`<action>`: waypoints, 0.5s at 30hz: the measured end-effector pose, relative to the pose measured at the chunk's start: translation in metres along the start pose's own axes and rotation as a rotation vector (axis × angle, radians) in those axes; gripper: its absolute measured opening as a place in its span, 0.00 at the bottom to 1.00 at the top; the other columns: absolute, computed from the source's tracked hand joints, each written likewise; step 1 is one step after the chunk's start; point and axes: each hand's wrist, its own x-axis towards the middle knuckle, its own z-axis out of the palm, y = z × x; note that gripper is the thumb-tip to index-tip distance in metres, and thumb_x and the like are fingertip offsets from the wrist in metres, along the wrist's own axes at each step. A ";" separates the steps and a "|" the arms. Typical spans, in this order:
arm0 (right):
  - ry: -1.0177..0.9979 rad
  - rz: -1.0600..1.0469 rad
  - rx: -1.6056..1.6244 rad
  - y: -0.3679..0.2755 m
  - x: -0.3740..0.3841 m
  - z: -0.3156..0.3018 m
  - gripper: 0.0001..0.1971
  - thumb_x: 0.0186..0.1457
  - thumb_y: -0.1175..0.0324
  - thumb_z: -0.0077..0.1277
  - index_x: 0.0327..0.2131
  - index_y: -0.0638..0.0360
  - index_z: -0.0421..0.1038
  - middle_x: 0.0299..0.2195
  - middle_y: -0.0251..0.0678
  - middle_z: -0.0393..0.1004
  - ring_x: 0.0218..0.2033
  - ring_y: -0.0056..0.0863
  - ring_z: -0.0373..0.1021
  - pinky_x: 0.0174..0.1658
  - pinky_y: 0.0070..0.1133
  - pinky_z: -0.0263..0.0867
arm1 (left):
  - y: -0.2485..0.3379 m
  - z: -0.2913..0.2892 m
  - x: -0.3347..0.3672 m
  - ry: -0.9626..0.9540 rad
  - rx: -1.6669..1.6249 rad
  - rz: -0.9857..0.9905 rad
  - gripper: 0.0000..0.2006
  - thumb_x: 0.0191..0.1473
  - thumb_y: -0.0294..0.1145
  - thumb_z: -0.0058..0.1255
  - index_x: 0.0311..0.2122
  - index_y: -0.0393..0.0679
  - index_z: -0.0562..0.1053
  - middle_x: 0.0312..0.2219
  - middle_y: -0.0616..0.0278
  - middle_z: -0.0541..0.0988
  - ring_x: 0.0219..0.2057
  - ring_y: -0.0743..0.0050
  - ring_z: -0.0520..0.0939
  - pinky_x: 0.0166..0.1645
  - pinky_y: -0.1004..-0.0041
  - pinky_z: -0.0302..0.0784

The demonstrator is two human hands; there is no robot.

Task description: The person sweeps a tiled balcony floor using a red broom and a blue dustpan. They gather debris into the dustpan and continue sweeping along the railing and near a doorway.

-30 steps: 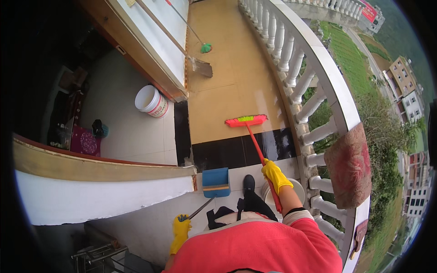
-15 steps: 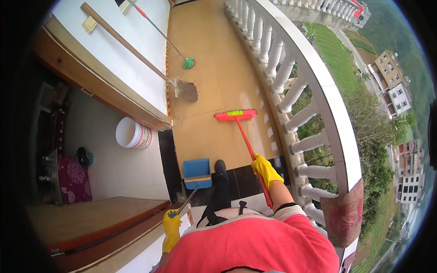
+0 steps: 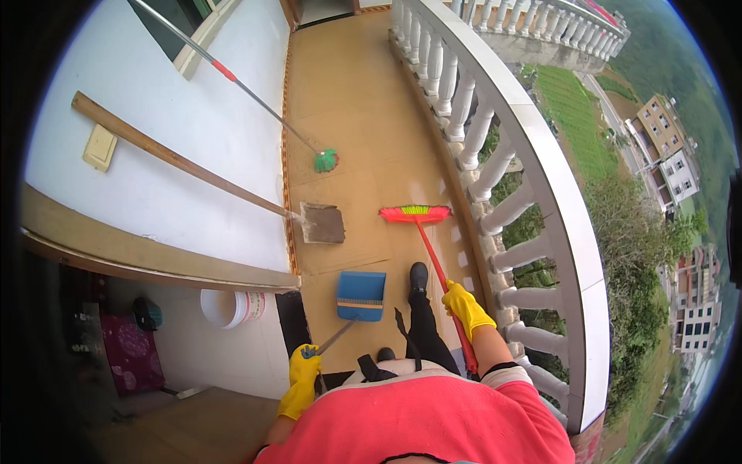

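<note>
Yellow gloves (image 3: 461, 303) cover both my hands, which are well apart, each clamped on its own long handle. With my right hand (image 3: 469, 308) I grip the red stick of a broom (image 3: 438, 265), and the stick's end juts out below my fist toward my body. The broom's wide head, red with yellow-green bristles in the middle, is ahead of that hand and a little to its left, at the tan floor (image 3: 363, 100). My left hand (image 3: 300, 380) is closed round the grey handle of a blue dustpan (image 3: 361, 288), whose pan, toothed along the near side, sits ahead of that hand and to its right; whether it touches the floor I cannot tell. Between the pan and the broom stick is my dark shoe (image 3: 418, 276). Farther ahead of my left hand is a shovel (image 3: 323, 224), its wooden shaft slanting off to the left along the white wall (image 3: 209, 224), and beyond it a mop (image 3: 326, 161) with a green head. Left of that same hand is a white bucket (image 3: 222, 308). To the right of my right hand runs a white balustrade (image 3: 553, 205).
</note>
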 end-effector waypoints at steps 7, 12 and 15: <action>-0.034 -0.075 -0.162 -0.134 0.104 -0.109 0.28 0.55 0.75 0.44 0.61 0.48 0.58 0.30 0.47 0.77 0.22 0.41 0.76 0.25 0.33 0.70 | 0.162 0.069 0.091 -0.040 -0.117 0.030 0.16 0.46 0.20 0.54 0.44 0.42 0.75 0.25 0.63 0.76 0.18 0.75 0.76 0.23 0.76 0.72; -0.032 -0.103 -0.200 -0.245 0.159 -0.164 0.26 0.55 0.75 0.45 0.59 0.51 0.59 0.35 0.47 0.79 0.27 0.43 0.78 0.29 0.35 0.72 | 0.283 0.105 0.149 -0.030 -0.142 0.068 0.16 0.46 0.20 0.54 0.43 0.41 0.75 0.25 0.63 0.76 0.18 0.74 0.76 0.23 0.77 0.72; -0.044 -0.212 -0.181 -0.298 0.208 -0.193 0.26 0.54 0.75 0.45 0.58 0.52 0.60 0.36 0.47 0.79 0.28 0.44 0.78 0.29 0.34 0.72 | 0.340 0.116 0.184 -0.028 -0.182 0.091 0.16 0.46 0.20 0.53 0.44 0.39 0.75 0.25 0.62 0.76 0.19 0.74 0.76 0.23 0.77 0.72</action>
